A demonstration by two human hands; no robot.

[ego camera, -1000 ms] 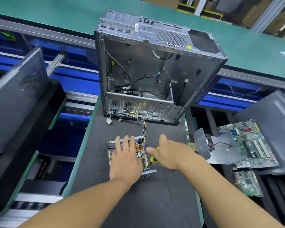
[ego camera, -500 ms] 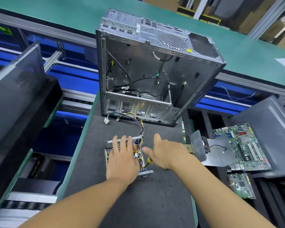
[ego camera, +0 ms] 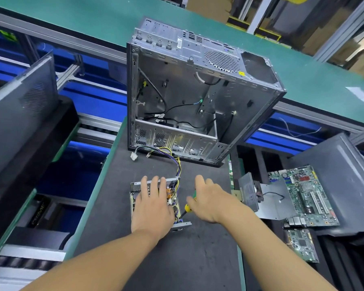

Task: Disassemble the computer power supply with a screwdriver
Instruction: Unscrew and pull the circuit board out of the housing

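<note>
All left fingers (ego camera: 155, 184) straight, flat atop power supply (ego camera: 172, 193); right fingers (ego camera: 199, 182) curled round screwdriver (ego camera: 188, 208) alongside.

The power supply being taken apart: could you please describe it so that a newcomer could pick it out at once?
Find the big open computer case standing on the dark mat. Nearer the person, under the left hand, lies the power supply, a small open metal box. Unlike the bare circuit boards to the right, it trails yellow and purple wires towards the case.
</note>
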